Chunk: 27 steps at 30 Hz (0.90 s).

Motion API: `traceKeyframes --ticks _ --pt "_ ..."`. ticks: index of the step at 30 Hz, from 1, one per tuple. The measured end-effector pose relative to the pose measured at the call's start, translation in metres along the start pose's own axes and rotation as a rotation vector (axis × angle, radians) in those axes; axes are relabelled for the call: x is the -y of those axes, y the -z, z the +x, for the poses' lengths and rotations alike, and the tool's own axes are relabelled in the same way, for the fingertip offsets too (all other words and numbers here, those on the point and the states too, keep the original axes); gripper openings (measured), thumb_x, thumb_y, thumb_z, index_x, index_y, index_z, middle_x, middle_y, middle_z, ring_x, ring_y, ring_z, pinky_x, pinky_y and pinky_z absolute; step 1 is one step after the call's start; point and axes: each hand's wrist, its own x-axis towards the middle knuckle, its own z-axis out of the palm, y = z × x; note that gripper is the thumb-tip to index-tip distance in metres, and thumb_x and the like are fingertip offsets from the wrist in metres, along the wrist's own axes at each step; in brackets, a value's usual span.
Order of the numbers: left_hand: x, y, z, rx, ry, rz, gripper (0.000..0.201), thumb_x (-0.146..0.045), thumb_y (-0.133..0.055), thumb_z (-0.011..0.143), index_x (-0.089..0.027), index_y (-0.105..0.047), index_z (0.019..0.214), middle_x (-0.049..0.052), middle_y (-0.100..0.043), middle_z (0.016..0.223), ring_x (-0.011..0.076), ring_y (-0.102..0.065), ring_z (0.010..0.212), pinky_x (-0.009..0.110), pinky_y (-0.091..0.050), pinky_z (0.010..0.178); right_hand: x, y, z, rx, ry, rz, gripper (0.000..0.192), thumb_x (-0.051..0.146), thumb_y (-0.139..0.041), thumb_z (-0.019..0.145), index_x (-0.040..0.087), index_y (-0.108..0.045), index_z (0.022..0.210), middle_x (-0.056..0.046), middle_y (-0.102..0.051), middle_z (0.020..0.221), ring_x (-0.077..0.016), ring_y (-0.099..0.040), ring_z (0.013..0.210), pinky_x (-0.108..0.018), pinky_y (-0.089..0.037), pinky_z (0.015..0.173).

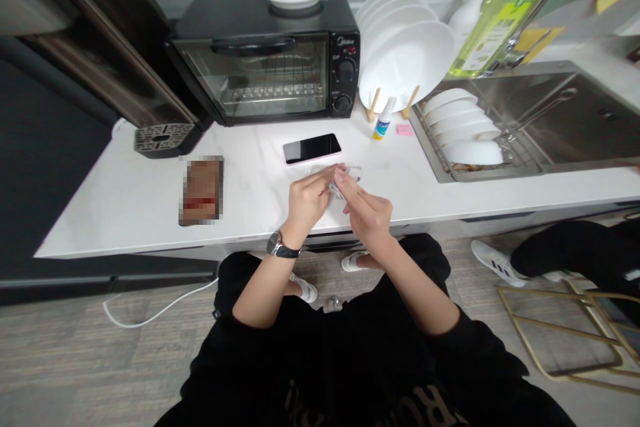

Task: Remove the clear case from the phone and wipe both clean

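Note:
My left hand (307, 203), with a watch on its wrist, and my right hand (367, 213) meet over the front of the white counter (125, 203). Together they pinch a small clear, crinkled plastic item (340, 180), likely a wrapper or thin film; what it is exactly I cannot tell. A black phone (312, 148) lies face up on the counter just beyond my fingers. A small spray bottle (383, 121) with a white cap stands farther back, to the right of the phone.
A black toaster oven (270, 60) sits at the back, white plates (405, 53) in a wooden rack beside it. A steel sink (550, 120) holds bowls (467, 133). A blurred flat object (201, 190) lies left. Another person's legs (565, 257) and a gold stool frame (565, 327) are right.

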Motion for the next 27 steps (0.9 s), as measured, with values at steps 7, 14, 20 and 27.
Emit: traceKeyframes --ticks 7,14,20,27 --pt "0.0 -0.001 0.001 -0.003 0.005 0.012 0.036 -0.009 -0.059 0.102 -0.022 -0.078 0.13 0.004 -0.08 0.131 0.0197 -0.078 0.121 0.034 -0.066 0.107 -0.031 0.008 0.004 -0.025 -0.004 -0.135 0.092 -0.011 -0.043 0.094 0.044 -0.032 0.166 0.007 -0.053 0.161 -0.0171 -0.072 0.132 -0.027 -0.072 0.092" --pt "-0.001 -0.001 0.003 0.004 0.013 0.024 0.035 -0.015 -0.058 0.106 -0.025 -0.077 0.133 0.003 -0.08 0.13 0.0178 -0.077 0.121 0.033 -0.065 0.108 -0.038 0.003 0.008 -0.138 0.042 -0.06 0.093 -0.011 -0.042 0.097 0.046 -0.027 0.168 0.007 -0.055 0.161 -0.0173 -0.069 0.137 -0.027 -0.071 0.095" --pt "0.001 -0.001 0.002 0.003 0.002 0.043 0.04 -0.007 -0.058 0.103 -0.023 -0.076 0.134 0.004 -0.079 0.132 0.0182 -0.077 0.123 0.034 -0.064 0.11 -0.028 0.002 0.007 -0.131 0.017 -0.124 0.086 -0.006 -0.046 0.102 0.043 -0.024 0.169 0.005 -0.055 0.161 -0.0211 -0.066 0.14 -0.038 -0.062 0.117" --pt "0.001 -0.002 0.0 0.029 0.01 0.06 0.049 0.005 -0.05 0.096 -0.019 -0.077 0.128 0.006 -0.079 0.132 0.0194 -0.076 0.124 0.036 -0.066 0.106 0.008 -0.004 0.002 -0.136 0.121 -0.178 0.088 -0.007 -0.045 0.101 0.038 -0.018 0.172 0.001 -0.049 0.161 -0.0174 -0.077 0.125 -0.03 -0.068 0.105"
